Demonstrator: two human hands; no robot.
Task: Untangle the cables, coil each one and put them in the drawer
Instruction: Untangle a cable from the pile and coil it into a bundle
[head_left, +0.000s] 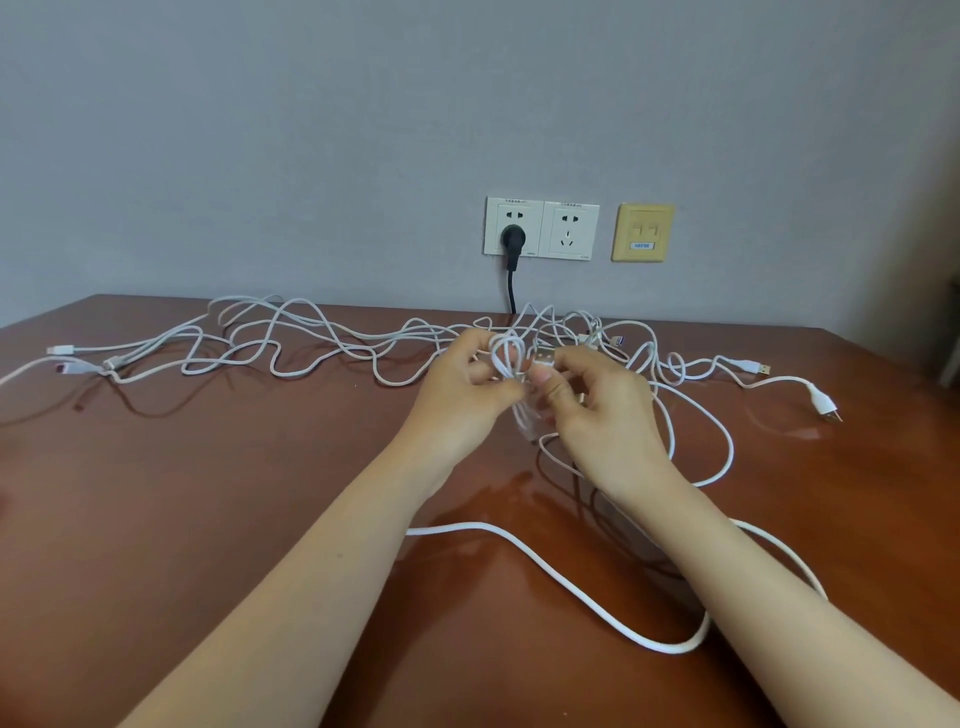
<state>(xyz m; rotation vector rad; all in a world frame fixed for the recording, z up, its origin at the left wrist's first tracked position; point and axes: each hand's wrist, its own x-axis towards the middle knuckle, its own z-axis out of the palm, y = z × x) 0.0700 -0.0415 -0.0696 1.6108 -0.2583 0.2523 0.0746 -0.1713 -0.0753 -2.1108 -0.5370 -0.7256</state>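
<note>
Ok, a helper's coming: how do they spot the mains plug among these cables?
Brown table, right side, past the right hand. The outermost white lead ends in a plug with bare metal prongs; its neighbour ends in a flat gold USB tip.

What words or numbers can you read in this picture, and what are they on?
Left wall socket: tiny print along its top edge, too small to read.
Right wall socket: tiny print along its top edge, too small to read.
Blue label on the yellow wall plate: blurred, cannot be read.
White cables: no writing shows.
</note>
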